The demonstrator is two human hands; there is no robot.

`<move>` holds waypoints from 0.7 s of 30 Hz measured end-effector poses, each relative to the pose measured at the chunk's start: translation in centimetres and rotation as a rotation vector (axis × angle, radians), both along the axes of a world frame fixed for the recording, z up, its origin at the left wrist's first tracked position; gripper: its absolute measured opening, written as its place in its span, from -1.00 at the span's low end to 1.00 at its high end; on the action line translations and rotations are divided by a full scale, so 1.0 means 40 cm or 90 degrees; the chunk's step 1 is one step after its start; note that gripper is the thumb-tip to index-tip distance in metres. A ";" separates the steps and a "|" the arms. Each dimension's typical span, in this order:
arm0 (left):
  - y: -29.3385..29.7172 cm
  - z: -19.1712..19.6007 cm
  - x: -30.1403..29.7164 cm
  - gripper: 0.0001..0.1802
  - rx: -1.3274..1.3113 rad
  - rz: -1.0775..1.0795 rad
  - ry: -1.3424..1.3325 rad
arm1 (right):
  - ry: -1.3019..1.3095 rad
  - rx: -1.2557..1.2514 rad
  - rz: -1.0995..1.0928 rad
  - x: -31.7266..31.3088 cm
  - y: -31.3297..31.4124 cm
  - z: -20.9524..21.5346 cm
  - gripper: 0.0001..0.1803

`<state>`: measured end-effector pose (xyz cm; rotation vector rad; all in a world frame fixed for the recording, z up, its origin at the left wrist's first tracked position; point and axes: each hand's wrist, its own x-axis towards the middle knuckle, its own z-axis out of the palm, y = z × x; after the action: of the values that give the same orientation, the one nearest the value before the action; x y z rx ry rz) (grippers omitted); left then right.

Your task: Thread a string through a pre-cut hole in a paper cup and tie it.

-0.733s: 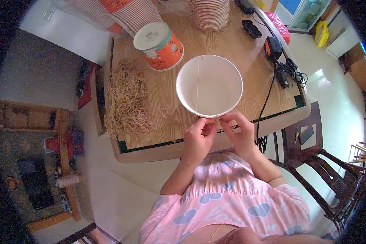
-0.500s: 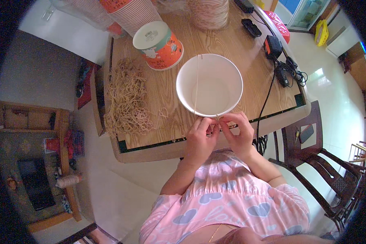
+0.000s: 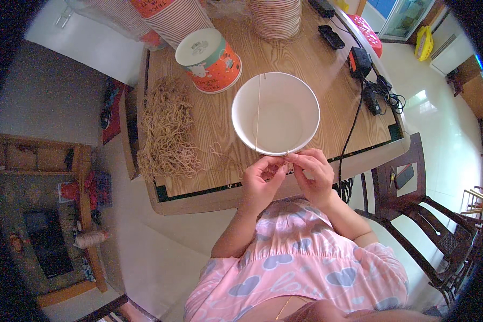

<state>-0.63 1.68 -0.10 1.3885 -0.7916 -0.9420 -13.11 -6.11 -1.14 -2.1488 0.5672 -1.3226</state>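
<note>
A white paper bucket stands mouth up near the table's front edge. From its far rim a thin tan cord runs across the mouth to the near rim. At that near rim my left hand and my right hand meet, fingertips pinched together on the cord's end. The exact grip of each fingertip is partly hidden. To the left lies a loose heap of tan cords, one strand trailing toward my left hand. Behind it an orange and green printed bucket stands upside down.
Stacks of nested orange buckets and white-rimmed buckets stand at the back of the wooden table. Along its right side lie a black and orange adapter and coiled black cables. A dark wooden chair stands to the right.
My left hand has shifted slightly left and its fingers have spread into a looser curl. The cord across the bucket has moved slightly left; my right hand stays nearly in place.
</note>
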 end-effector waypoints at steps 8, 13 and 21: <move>0.005 0.016 0.010 -0.83 0.076 -0.023 0.046 | -0.012 -0.036 0.021 -0.009 -0.006 -0.007 -0.60; 0.005 0.008 0.004 -0.87 0.065 -0.008 -0.017 | 0.003 0.012 0.029 -0.008 0.004 -0.001 -0.62; 0.002 0.007 -0.001 -0.91 0.032 0.028 -0.065 | -0.119 0.437 0.086 -0.009 0.030 -0.003 -0.80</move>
<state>-0.69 1.77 0.19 1.5016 -0.8152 -0.8672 -13.47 -4.91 -1.26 -1.4612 0.6658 -1.0396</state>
